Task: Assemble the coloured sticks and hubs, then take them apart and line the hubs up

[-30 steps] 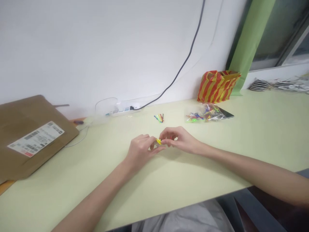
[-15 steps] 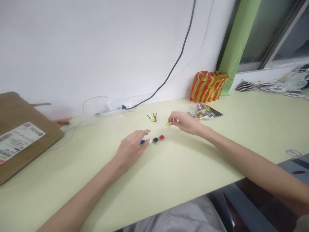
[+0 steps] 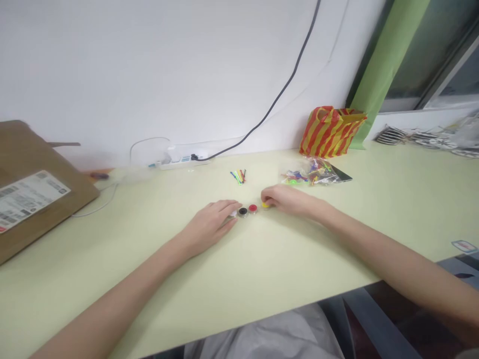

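Note:
A short row of small round pieces lies on the pale green table (image 3: 299, 259): a white one (image 3: 233, 213), a black one (image 3: 243, 212) and a red one (image 3: 253, 208). At the row's right end my right hand (image 3: 279, 197) pinches a yellow piece (image 3: 265, 204) just beside the red one. My left hand (image 3: 213, 222) is around the row's left end, fingers and thumb on either side of the white piece. The blue piece is hidden under it. Behind the row lie several thin coloured sticks (image 3: 238, 176).
Clear bags of colourful parts (image 3: 318, 172) lie on a dark flat item behind my right hand. A red-and-yellow striped bag (image 3: 331, 132) stands by the wall. At left are a cardboard box (image 3: 45, 199) and a power strip (image 3: 179, 158).
My right hand has brought the yellow piece down and nearer to the row, beside the red one. My left hand has moved right, covering the blue piece. The view has shifted slightly.

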Action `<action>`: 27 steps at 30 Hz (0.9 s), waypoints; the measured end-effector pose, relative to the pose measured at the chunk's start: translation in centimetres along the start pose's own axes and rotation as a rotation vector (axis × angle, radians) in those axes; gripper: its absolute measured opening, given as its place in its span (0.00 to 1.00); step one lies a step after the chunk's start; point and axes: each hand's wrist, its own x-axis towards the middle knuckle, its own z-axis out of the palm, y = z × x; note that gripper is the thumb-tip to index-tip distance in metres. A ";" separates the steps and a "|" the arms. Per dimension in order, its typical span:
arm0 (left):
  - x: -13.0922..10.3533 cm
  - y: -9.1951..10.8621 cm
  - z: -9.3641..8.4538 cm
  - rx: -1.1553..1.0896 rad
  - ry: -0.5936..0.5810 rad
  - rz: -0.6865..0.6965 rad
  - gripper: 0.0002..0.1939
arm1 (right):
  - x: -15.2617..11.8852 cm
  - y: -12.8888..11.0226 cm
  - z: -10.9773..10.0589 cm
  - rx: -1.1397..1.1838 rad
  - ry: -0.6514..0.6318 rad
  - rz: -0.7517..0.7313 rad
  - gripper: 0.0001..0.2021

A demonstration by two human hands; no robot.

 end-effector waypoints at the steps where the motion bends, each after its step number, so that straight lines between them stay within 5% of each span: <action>1: 0.0 0.0 0.0 0.002 -0.008 -0.008 0.19 | 0.2 -0.1 0.6 0.031 -0.021 0.008 0.08; 7: 0.1 -0.1 -0.2 -0.004 -0.065 -0.058 0.20 | 0.5 -0.6 1.1 0.128 -0.018 0.028 0.06; 12: 0.0 -0.2 -0.1 -0.014 -0.072 -0.062 0.20 | 0.0 -0.5 0.0 -0.037 -0.002 -0.023 0.09; 18: -0.2 -0.5 0.1 -0.037 -0.027 -0.041 0.21 | -0.6 -0.4 -1.7 -0.056 0.304 0.116 0.10; 24: -0.1 -0.3 -0.2 -0.034 -0.031 -0.061 0.21 | 0.0 -1.5 0.4 0.026 -0.013 0.133 0.09; 27: -0.1 -0.2 -0.4 -0.047 -0.016 -0.062 0.21 | 0.0 -1.5 0.7 0.050 -0.021 0.139 0.09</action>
